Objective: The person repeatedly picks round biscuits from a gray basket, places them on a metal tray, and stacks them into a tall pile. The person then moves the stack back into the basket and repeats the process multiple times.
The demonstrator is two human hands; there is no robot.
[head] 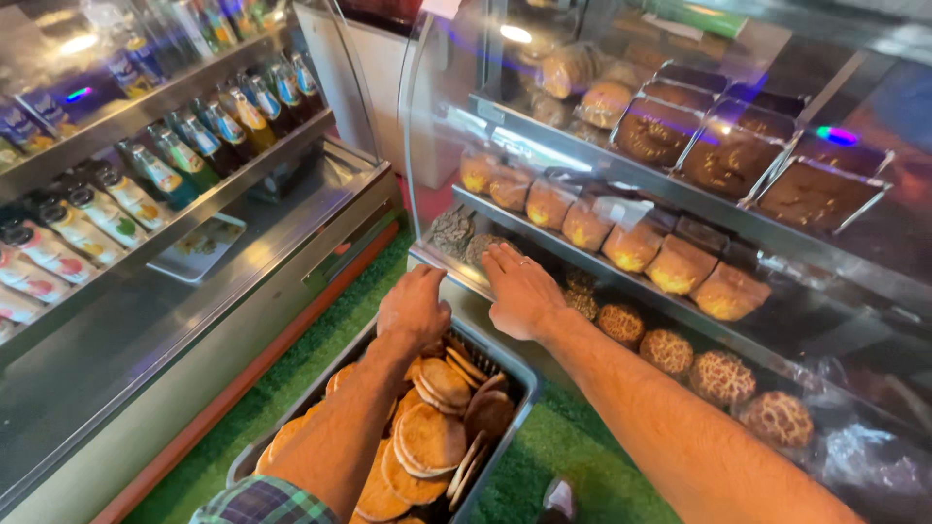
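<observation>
My left hand (414,305) grips the far rim of a metal tray (513,364) full of round flat brown pastries (427,437). The tray hangs low over green turf, its far end at the bottom shelf of a glass display case (456,267). My right hand (522,289) lies flat, fingers spread, on the edge of that bottom shelf, beside wrapped dark round cakes (453,231). No object is in the right hand.
The case's shelves hold bagged buns (631,243), crackle-topped round breads (720,376) and trays of dark cake (726,160). A steel cooler with bottled drinks (180,155) stands at left. Green turf (320,349) runs between them. A shoe (558,497) shows below.
</observation>
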